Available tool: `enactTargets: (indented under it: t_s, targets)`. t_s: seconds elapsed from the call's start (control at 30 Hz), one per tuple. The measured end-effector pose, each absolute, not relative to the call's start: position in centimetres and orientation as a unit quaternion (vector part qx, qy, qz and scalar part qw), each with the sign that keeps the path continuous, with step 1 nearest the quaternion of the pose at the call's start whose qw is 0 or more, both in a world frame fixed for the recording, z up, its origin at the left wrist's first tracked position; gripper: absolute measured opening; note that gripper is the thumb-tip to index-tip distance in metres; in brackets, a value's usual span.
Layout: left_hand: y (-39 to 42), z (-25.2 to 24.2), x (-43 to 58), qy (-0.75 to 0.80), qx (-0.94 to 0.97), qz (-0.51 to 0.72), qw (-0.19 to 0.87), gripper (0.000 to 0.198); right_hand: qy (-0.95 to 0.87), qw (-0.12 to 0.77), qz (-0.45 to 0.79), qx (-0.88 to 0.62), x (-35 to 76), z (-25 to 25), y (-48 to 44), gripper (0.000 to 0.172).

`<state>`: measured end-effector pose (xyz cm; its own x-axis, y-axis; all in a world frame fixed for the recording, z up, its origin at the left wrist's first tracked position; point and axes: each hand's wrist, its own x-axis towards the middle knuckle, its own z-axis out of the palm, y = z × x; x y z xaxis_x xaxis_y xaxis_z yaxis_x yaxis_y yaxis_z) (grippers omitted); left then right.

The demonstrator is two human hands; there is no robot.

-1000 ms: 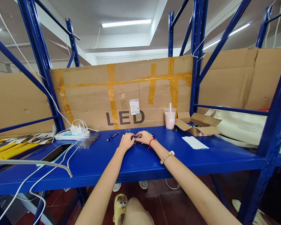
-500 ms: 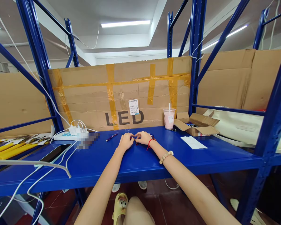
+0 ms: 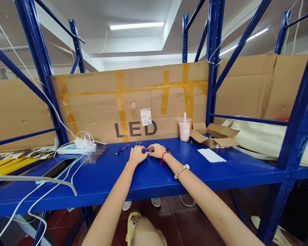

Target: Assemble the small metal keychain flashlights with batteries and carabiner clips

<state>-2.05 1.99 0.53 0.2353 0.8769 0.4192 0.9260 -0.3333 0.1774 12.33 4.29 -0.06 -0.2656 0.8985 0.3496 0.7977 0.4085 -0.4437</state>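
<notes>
My left hand (image 3: 138, 154) and my right hand (image 3: 156, 150) meet fingertip to fingertip over the middle of the blue shelf top (image 3: 159, 177). Both are closed in a pinch around a small dark pen-like piece (image 3: 150, 150), mostly hidden by the fingers. Behind the right hand a bit of a dark blue thing (image 3: 166, 148) shows; whether it is held or lies on the shelf I cannot tell. A dark purple-blue pen (image 3: 122, 150) lies to the left of my left hand.
To the right are a pink drink cup (image 3: 184, 130) with a straw, an open carton (image 3: 214, 135) of small dark items and a white paper (image 3: 211, 155). On the left lie a phone (image 3: 58, 169), a power strip (image 3: 77, 148) and white cables. Cardboard (image 3: 100, 112) stands behind.
The hands stay in nearly the same place, fingertips shifting slightly around the small piece. A dark reddish bit below the right fingers no longer shows. The camera view has moved a little.
</notes>
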Motion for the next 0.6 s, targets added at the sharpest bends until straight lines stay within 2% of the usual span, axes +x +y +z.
enactTargets:
  t_s: [0.23, 0.6]
  targets:
    - [2.37, 0.15, -2.31, -0.613, -0.759, -0.211, 0.066, 0.028, -0.78, 0.286, 0.088, -0.549, 12.37, -0.1, 4.27, 0.03]
    - [2.14, 0.25, -2.29, -0.601, -0.771, -0.205, 0.039, 0.023, -0.765, 0.289, 0.087, -0.569, 12.4, 0.15, 4.09, 0.026]
